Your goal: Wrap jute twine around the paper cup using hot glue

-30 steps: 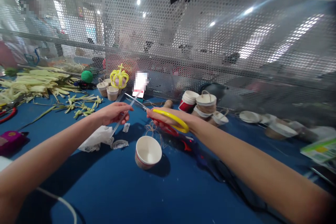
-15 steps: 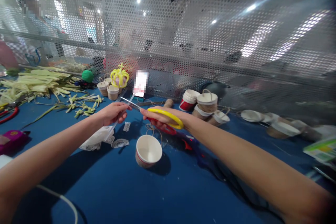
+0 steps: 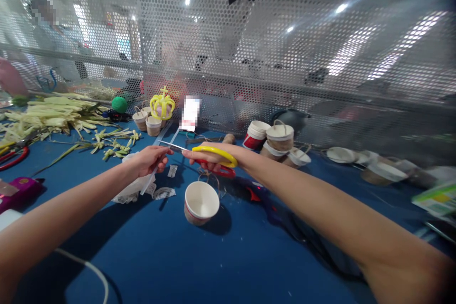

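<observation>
In my right hand (image 3: pixel 204 156) is a pair of scissors with one yellow and one red handle (image 3: pixel 228 171), its blades pointing left. My left hand (image 3: pixel 153 160) is closed in a pinch around a thin pale strip (image 3: pixel 148 183), whose lower end hangs below the fingers. The blades reach right beside the left fingertips; whether they touch the strip I cannot tell. Below the hands a white-lined paper cup (image 3: pixel 201 202) with a brown-wrapped outside stands upright. Crumpled white lace (image 3: pixel 130 189) and a small lace piece (image 3: pixel 164 193) lie under the left hand.
A glue gun (image 3: pixel 261 194) with its black cord lies right of the cup. Wrapped cups (image 3: pixel 280 137) stand at the back right. A yellow crown (image 3: pixel 163 104), a phone (image 3: pixel 190 114) and pale husks (image 3: pixel 53 114) line the back, before a perforated metal panel (image 3: pixel 213 33).
Both hands have shifted slightly left and a little down, with the scissors and the strip. The cup stays in place.
</observation>
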### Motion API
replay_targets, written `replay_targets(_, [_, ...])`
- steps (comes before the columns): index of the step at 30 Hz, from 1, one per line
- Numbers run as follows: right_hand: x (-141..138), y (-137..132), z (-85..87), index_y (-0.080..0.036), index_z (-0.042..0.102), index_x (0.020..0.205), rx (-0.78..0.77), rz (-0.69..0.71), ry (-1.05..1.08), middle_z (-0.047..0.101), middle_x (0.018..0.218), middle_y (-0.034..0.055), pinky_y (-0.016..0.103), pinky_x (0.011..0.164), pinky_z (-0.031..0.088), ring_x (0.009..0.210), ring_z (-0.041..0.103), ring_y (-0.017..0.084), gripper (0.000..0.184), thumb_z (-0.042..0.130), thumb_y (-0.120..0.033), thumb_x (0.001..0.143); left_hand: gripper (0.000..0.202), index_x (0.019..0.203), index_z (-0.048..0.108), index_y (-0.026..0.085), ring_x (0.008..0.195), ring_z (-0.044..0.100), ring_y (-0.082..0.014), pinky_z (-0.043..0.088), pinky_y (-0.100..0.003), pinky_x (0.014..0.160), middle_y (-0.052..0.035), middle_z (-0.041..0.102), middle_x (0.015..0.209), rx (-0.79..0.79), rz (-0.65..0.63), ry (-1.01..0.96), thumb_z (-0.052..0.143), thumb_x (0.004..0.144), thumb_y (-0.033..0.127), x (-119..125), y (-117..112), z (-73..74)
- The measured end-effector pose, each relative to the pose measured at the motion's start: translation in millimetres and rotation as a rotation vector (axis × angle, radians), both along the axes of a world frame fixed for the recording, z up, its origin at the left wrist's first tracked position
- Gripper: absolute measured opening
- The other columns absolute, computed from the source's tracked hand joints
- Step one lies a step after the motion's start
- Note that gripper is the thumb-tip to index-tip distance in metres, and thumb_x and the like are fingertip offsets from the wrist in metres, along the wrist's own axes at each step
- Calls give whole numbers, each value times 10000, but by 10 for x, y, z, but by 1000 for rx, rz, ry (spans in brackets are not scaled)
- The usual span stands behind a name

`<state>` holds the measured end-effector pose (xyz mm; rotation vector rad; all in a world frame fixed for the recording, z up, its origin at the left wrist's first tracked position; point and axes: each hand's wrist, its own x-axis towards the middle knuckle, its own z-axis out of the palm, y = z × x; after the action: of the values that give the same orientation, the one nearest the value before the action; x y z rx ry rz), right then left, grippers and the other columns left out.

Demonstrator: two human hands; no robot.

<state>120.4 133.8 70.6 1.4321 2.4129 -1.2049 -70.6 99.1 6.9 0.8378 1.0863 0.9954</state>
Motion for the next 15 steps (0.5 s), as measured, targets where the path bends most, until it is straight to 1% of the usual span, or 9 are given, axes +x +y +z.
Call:
replay_targets(5, [-13, 9, -2, -177, 599, 741, 42, -37, 70, 459, 499, -36, 175, 369, 342, 384, 395, 50, 513, 453, -664, 667, 192, 733, 569, 107, 278, 379, -52, 301, -159, 322, 26, 468, 394, -5, 9, -16, 422, 839, 172, -3, -8, -8])
replay_targets(9, [38, 20, 21, -192, 575, 686, 97, -84, 82, 465, 468, -39, 175, 340, 310, 349, 377, 43, 411, 535, -599, 647, 179, 737, 562, 100, 281, 395, -58, 311, -158, 319, 19, 480, 399, -4, 24, -15, 437, 837, 179, -3, -35, 25])
replay_targets(12, [186, -74, 107, -191, 531, 696, 153, -156, 81, 472, 458, -37, 175, 319, 308, 333, 401, 51, 363, 574, -548, 647, 154, 749, 553, 107, 287, 392, -55, 306, -149, 322, 25, 474, 404, 4, 40, -24, 457, 834, 192, -36, -45, 84])
replay_targets(15, [462, -314, 228, -176, 497, 745, 196, -243, 71, 521, 524, -9, 191, 328, 363, 373, 486, 84, 371, 549, -538, 679, 163, 730, 540, 112, 289, 364, -43, 278, -138, 319, 39, 444, 403, 25, 49, -49, 456, 838, 202, -71, -41, 160])
